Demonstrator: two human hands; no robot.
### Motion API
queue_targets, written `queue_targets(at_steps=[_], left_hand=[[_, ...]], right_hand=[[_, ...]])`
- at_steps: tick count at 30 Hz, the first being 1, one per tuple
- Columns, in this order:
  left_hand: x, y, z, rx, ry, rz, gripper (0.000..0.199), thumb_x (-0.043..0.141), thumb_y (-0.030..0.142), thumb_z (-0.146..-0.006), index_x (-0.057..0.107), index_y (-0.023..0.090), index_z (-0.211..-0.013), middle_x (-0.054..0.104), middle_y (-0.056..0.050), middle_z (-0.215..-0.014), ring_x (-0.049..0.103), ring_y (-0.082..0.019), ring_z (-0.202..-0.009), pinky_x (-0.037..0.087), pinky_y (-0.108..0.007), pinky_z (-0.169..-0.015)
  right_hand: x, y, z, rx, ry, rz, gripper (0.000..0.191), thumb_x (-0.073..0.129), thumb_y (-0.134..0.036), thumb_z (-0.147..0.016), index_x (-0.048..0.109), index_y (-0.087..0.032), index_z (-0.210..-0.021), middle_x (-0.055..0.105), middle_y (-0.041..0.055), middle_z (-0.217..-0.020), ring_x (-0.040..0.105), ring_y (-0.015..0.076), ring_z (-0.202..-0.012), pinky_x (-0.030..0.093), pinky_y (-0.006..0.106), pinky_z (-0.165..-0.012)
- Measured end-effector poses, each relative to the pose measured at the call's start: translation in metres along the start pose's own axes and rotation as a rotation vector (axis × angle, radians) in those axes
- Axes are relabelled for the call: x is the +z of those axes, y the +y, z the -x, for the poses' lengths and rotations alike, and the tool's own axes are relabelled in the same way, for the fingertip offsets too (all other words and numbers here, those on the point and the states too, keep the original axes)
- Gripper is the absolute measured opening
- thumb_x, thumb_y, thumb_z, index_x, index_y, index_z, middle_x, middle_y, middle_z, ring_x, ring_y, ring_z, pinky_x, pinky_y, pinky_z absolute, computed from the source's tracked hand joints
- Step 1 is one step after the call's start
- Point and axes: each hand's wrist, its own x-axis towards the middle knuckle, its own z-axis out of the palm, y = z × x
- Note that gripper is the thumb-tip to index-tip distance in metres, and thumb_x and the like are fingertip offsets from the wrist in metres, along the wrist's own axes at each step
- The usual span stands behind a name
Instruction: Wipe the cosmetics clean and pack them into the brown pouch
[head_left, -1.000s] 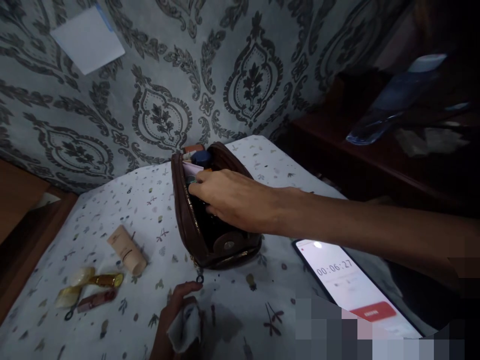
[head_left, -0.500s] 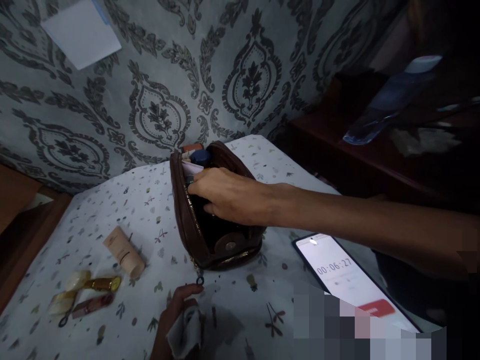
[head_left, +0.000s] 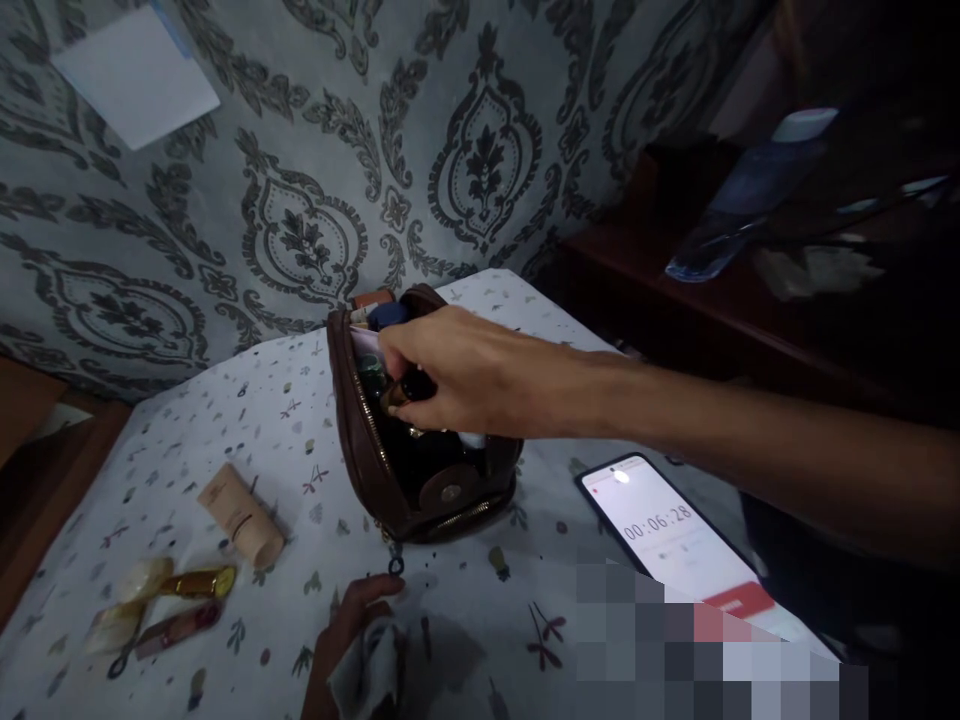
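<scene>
My right hand (head_left: pixel 480 370) is dipping into the open brown bag (head_left: pixel 351 420), fingers narrowing around one small dark item (head_left: pixel 417 384). Below the bag, my left hand (head_left: pixel 352 620) is clutching a crumpled white cloth (head_left: pixel 367 668), one finger stretching up beside the zipper ring (head_left: pixel 396 566). The patterned sheet (head_left: pixel 172 470) is ending behind the bag at the wall (head_left: pixel 300 240); to the bag's right its edge is slanting away; bare sheet is separating the bag from a beige tube (head_left: pixel 240 515) leftward, whose lettering is looking too small to read. Farther left are lying one gold tube (head_left: pixel 201 582), one dark red tube (head_left: pixel 178 628) and two pale rounded pieces (head_left: pixel 146 578). Right of the bag, one phone (head_left: pixel 667 530) is displaying 00:06:28.
</scene>
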Motion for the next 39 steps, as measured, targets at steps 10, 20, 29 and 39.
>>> queue_targets(at_steps=[10, 20, 29, 39], left_hand=[[0.0, -0.002, 0.0, 0.06, -0.011, -0.052, 0.045, 0.049, 0.058, -0.087, 0.065, 0.022, -0.108, 0.06, 0.0, -0.067, 0.053, -0.016, -0.058, 0.043, -0.023, -0.056], [0.001, 0.004, -0.001, 0.042, 0.012, -0.09, 0.043, 0.052, 0.058, -0.084, 0.066, 0.023, -0.104, 0.061, 0.001, -0.068, 0.054, -0.017, -0.058, 0.043, -0.025, -0.059], [0.0, 0.008, 0.002, 0.078, -0.005, -0.082, 0.053, 0.046, 0.068, -0.084, 0.065, 0.022, -0.104, 0.059, 0.0, -0.07, 0.051, -0.017, -0.06, 0.039, -0.025, -0.058], [0.0, 0.011, 0.002, 0.077, -0.009, -0.118, 0.051, 0.045, 0.067, -0.083, 0.063, 0.022, -0.101, 0.057, 0.003, -0.063, 0.053, -0.017, -0.058, 0.04, -0.024, -0.058]], right_hand=[[-0.017, 0.01, 0.03, 0.208, 0.358, -1.175, 0.013, 0.065, -0.022, -0.089, 0.06, -0.018, -0.1, 0.067, 0.0005, -0.093, 0.07, 0.01, -0.085, 0.06, 0.024, -0.082], [0.001, -0.021, 0.026, 0.267, 0.212, -1.564, 0.015, 0.058, -0.026, -0.095, 0.065, -0.021, -0.107, 0.07, 0.0037, -0.112, 0.065, 0.0172, -0.114, 0.054, 0.035, -0.099], [0.007, -0.022, 0.023, 0.216, 0.142, -1.654, 0.015, 0.06, -0.023, -0.093, 0.061, -0.019, -0.107, 0.071, 0.0022, -0.098, 0.07, 0.0116, -0.097, 0.057, 0.023, -0.088], [0.02, -0.02, 0.021, 0.265, 0.156, -1.232, 0.018, 0.074, -0.013, -0.074, 0.068, -0.017, -0.091, 0.069, -0.0012, -0.082, 0.065, 0.01, -0.08, 0.054, 0.023, -0.078]])
